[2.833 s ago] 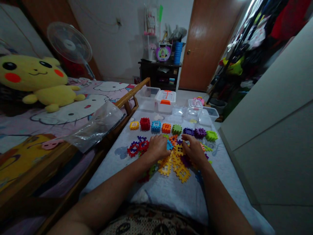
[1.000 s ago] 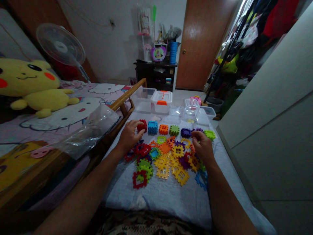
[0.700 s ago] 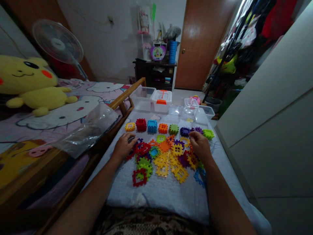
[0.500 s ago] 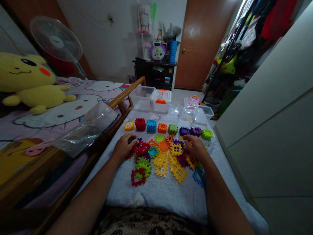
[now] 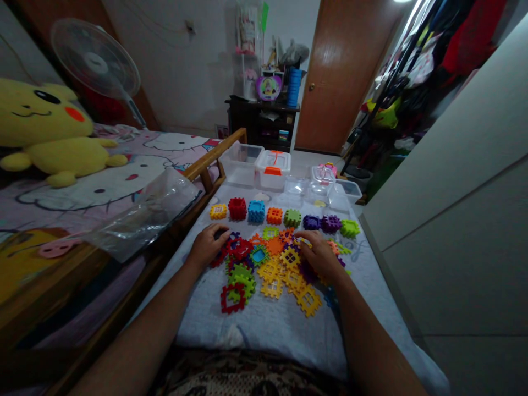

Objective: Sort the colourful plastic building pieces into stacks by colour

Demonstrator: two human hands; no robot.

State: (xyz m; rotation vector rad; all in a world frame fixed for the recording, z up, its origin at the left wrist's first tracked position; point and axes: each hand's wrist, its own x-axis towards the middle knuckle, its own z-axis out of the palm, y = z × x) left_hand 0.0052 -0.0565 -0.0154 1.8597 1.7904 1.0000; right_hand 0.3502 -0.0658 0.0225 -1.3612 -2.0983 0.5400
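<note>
Many flat square waffle blocks [image 5: 270,269], no long axis; left hand [image 5: 206,247] curled beside red ones; right hand [image 5: 317,256] bent over yellow ones, pinch unclear.

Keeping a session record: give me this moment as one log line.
left hand: beside red waffle blocks | right hand: on yellow waffle blocks | ahead: row of built cubes

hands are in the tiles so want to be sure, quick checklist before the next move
Left hand on red tiles, holding a piece: cannot tell.
Right hand on yellow tiles, holding a piece: cannot tell.
Cubes standing in a line beyond the pile: ok.
Clear box beyond the cubes, lid off: ok.
Plastic bag lying over the bed rail, off the tiles: ok.
</note>
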